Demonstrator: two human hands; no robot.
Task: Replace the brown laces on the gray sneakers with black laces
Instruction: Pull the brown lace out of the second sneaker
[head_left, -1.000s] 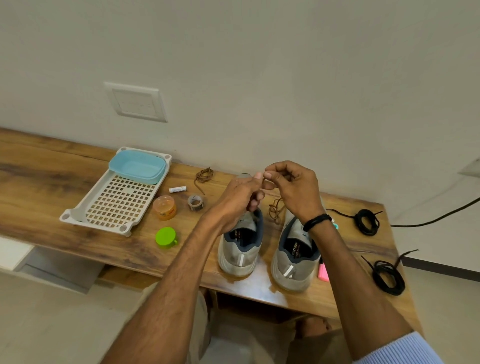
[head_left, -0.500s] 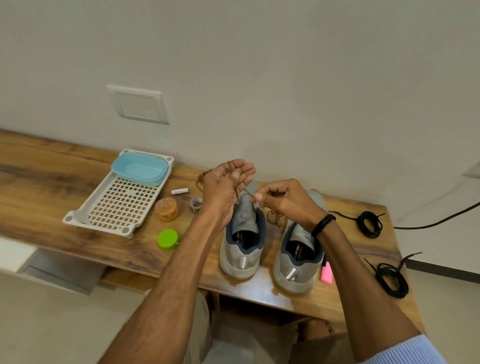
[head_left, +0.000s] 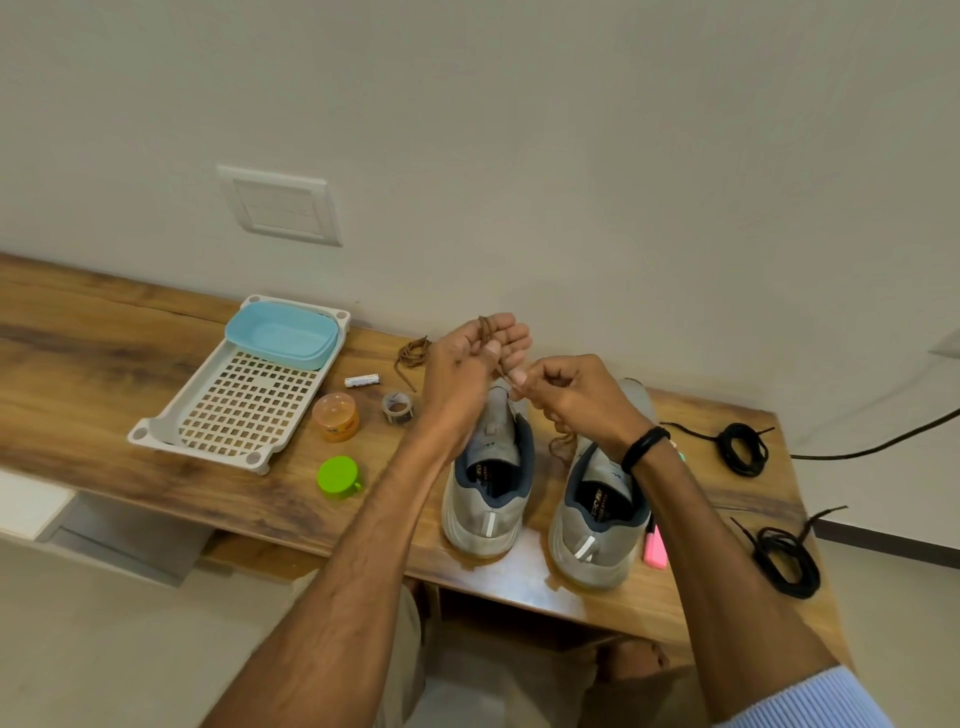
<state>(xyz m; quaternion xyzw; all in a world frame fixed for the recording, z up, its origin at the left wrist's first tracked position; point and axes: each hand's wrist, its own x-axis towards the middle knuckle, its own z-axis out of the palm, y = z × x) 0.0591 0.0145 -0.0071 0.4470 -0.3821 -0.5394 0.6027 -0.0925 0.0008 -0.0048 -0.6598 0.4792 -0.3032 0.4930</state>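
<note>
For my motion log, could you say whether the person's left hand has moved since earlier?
Yes: the left hand rose toward the white wall, uncovering more of the left grey fabric sneaker.

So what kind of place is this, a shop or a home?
Probably a home, not a shop: a wooden bench against a plain wall with a switch plate, holding household bits like a plastic tray and a roll of tape.
</note>
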